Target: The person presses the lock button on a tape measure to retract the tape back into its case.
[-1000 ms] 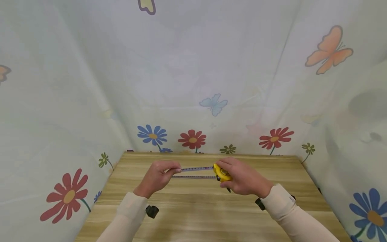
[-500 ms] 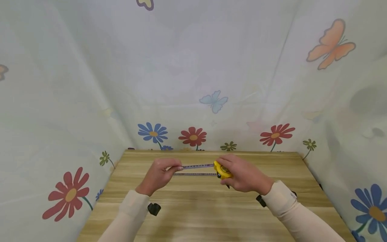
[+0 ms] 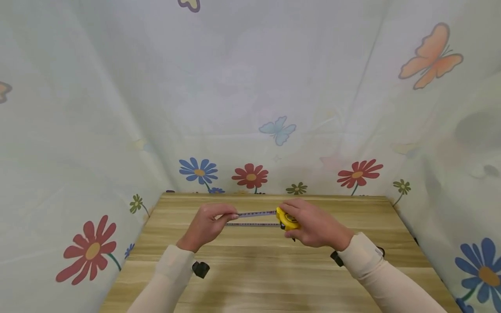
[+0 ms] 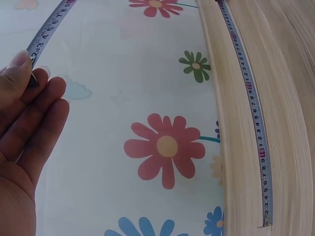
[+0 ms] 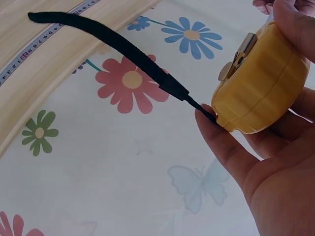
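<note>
In the head view, the left hand [image 3: 207,224] pinches the free end of a tape blade [image 3: 256,214] between thumb and fingers, while the right hand [image 3: 313,224] grips the yellow tape measure [image 3: 287,219] just right of centre in the lower frame. The blade runs between them, above the table [image 3: 258,269]. Compared with half a second ago, almost nothing has changed: hands and blade keep nearly the same places, which suggests the stretch is being held steady. Behind it, a second measuring strip [image 3: 252,224] lies across the wood-grain tabletop. A pale sheet [image 3: 235,65] with printed flowers and butterflies rises at the back and both sides.

In the left wrist view, the thumb presses the blade's end at the upper left; the second strip runs down the table on the right, its metal tip near the bottom edge.

In the right wrist view, the thumb lies over the yellow case at the upper right, fingers beneath. A black strap [image 5: 113,42] reaches from it toward the upper left, crossing in front of the second strip.
</note>
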